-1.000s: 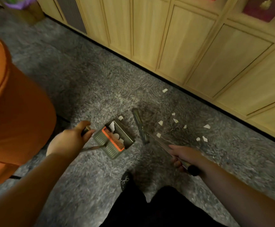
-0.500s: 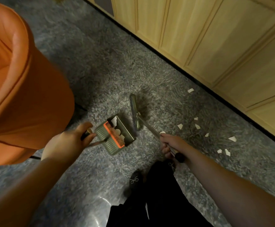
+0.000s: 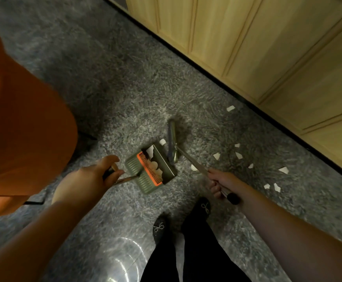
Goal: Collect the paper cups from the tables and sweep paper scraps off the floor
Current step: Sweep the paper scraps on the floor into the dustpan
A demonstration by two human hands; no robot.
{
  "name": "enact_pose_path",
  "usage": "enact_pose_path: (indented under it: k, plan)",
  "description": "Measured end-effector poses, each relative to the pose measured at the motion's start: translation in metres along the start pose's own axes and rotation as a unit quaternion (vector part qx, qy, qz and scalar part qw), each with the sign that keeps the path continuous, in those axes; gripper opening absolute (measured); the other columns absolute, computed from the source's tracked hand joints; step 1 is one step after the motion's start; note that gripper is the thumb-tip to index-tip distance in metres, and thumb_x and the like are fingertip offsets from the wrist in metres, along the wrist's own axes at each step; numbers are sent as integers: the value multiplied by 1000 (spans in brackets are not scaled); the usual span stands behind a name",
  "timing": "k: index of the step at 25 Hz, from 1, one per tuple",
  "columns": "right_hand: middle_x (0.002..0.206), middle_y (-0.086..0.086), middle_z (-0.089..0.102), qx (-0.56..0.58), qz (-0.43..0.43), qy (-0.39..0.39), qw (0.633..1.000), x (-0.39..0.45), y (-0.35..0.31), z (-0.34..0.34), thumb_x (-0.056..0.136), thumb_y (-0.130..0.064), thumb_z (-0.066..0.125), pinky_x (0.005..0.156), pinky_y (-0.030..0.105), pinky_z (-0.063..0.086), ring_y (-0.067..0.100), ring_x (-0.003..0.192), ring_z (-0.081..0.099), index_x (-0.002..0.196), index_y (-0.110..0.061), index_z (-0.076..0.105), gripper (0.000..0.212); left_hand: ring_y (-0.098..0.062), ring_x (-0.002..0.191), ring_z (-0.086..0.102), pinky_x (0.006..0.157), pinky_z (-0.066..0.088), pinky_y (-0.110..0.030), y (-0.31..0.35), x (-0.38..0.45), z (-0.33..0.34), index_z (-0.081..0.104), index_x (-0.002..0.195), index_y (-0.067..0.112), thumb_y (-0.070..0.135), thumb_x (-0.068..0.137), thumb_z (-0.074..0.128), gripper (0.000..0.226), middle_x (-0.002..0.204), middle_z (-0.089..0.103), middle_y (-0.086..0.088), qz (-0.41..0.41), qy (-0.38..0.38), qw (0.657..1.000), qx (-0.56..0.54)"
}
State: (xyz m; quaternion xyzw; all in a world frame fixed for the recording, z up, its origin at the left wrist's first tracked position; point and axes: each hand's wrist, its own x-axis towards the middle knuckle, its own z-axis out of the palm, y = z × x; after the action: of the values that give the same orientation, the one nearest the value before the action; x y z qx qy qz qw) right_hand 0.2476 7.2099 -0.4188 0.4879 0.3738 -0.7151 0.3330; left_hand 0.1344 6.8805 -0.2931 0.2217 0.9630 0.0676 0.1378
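A green dustpan with an orange comb strip stands on the grey speckled floor, with several white paper scraps inside it. My left hand grips the dustpan's handle. My right hand grips the metal handle of a broom, whose head lies at the dustpan's open right edge. One scrap lies just beyond the pan's far corner. Several more scraps are scattered on the floor to the right, up to one near the cabinet base.
A large orange bin stands at the left, close to my left arm. Light wooden cabinet doors with a dark base strip run diagonally along the right. My two dark shoes are at bottom centre.
The broom head has swept left across the floor, from among the scattered scraps to the dustpan's open edge. My view has tilted down and the bin appears closer at left.
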Motion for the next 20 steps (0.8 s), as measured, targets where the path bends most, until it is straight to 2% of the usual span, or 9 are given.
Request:
enact_pose_path:
  k: [4, 7, 11, 14, 18, 20]
  plan:
    - [50, -1, 37, 46, -11, 32, 998, -28, 19, -50, 104, -17, 35, 32, 11, 28, 5, 30, 33, 143, -25, 35, 40, -25, 68, 65, 46, 31, -25, 31, 24, 2, 48, 129, 40, 62, 87, 41, 48, 85, 70, 3, 10, -36, 999, 11]
    - [51, 0, 39, 75, -18, 63, 995, -50, 42, -88, 104, -17, 36, 32, 13, 30, 6, 31, 35, 142, -28, 38, 40, -20, 64, 61, 46, 34, -25, 53, 40, 7, 44, 131, 40, 57, 91, 44, 43, 88, 70, 4, 29, -52, 998, 17]
    - [51, 2, 45, 138, -18, 93, 986, -71, 71, -127, 104, -18, 39, 33, 17, 33, 8, 34, 40, 144, -25, 35, 41, -28, 68, 67, 52, 45, -30, 68, 52, 11, 46, 127, 36, 56, 90, 46, 41, 80, 70, -1, 70, -27, 997, 1]
    - [54, 3, 44, 161, -32, 87, 983, -81, 83, -134, 103, -17, 40, 34, 18, 34, 9, 36, 40, 144, -23, 33, 42, -30, 65, 66, 53, 48, -32, 75, 56, 10, 46, 125, 36, 55, 90, 46, 40, 76, 69, -2, 85, -16, 996, 4]
    - [62, 4, 41, 130, -76, 85, 985, -91, 85, -116, 102, -15, 43, 36, 19, 33, 10, 39, 40, 146, -23, 33, 45, -31, 65, 65, 53, 49, -35, 72, 53, 1, 46, 126, 34, 53, 91, 46, 40, 78, 69, -5, 69, -15, 997, -3]
    - [58, 3, 43, 136, -92, 61, 985, -94, 77, -99, 102, -17, 43, 35, 17, 32, 9, 38, 39, 142, -24, 37, 41, -28, 55, 60, 46, 42, -30, 65, 47, -7, 50, 127, 29, 48, 92, 49, 40, 71, 66, -6, 76, -4, 997, 0]
